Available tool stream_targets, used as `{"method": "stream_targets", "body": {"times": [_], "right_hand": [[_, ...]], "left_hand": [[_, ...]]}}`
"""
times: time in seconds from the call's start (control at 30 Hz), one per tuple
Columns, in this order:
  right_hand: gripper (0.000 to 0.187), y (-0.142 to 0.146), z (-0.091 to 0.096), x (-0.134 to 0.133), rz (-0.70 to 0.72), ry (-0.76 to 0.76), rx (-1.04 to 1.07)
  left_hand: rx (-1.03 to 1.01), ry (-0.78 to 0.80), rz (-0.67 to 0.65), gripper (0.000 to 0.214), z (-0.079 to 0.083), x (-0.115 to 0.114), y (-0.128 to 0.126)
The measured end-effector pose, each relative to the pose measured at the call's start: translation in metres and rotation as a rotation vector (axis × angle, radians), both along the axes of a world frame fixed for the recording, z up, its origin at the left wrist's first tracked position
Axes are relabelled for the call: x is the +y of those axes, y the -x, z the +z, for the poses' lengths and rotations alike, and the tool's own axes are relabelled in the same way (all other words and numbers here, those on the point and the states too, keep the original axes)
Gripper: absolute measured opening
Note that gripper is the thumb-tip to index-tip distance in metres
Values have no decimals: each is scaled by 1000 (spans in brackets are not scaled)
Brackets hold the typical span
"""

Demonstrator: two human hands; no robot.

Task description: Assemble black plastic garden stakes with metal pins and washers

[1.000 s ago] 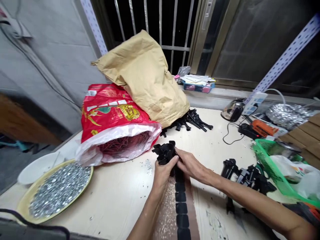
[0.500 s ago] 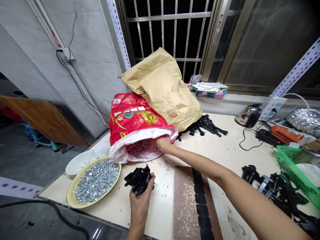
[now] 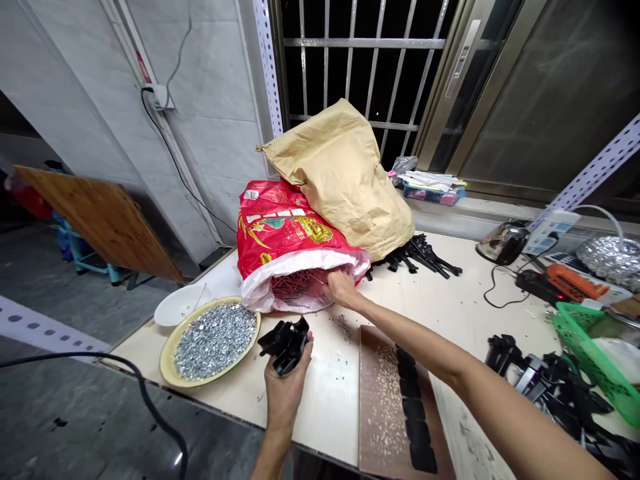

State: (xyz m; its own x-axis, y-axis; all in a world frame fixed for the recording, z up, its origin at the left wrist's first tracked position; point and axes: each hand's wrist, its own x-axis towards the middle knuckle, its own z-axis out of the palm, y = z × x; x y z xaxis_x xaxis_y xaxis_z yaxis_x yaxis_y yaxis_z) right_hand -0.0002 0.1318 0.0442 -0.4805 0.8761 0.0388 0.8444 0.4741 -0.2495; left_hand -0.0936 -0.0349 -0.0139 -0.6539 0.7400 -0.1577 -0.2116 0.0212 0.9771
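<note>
My left hand (image 3: 287,390) is closed around a small bunch of black plastic parts (image 3: 284,343), held above the table's front part. My right hand (image 3: 341,288) reaches into the mouth of a red plastic bag (image 3: 287,230) with a white lining, at its right side. Inside the bag lies a heap of thin reddish-brown metal rods (image 3: 293,285). The fingers of this hand are curled beside the rods; what they hold, if anything, is too small to make out. Left of my left hand stands a yellow-rimmed dish (image 3: 167,363) full of small shiny metal pieces.
A tan sack (image 3: 345,180) leans on the red bag. Black parts (image 3: 425,253) lie behind. A white bowl (image 3: 170,308) is beside the dish. A brown board (image 3: 373,413) bears a row of black pieces (image 3: 415,413). At right are more black parts (image 3: 550,387) and a green basket (image 3: 595,360).
The view has shifted, so most things appear farther right. My right hand has drawn back slightly toward the bag's opening, showing more of its fingers. My left hand still holds the black parts.
</note>
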Motion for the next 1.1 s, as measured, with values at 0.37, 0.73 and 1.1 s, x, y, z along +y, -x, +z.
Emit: {"method": "stream_targets", "body": {"times": [0.37,0.73,1.1], "right_hand": [[15,-64,53,-40,534,-183,384],[10,-63,55,-55,443,-94,314],[12,-49,46,-59,611,34,515]], "left_hand": [[243,-45,-55,42,-8,8,20],[341,-46,-55,34,-5,7,19],[234,-69,-192,41,-12,13,5]]}}
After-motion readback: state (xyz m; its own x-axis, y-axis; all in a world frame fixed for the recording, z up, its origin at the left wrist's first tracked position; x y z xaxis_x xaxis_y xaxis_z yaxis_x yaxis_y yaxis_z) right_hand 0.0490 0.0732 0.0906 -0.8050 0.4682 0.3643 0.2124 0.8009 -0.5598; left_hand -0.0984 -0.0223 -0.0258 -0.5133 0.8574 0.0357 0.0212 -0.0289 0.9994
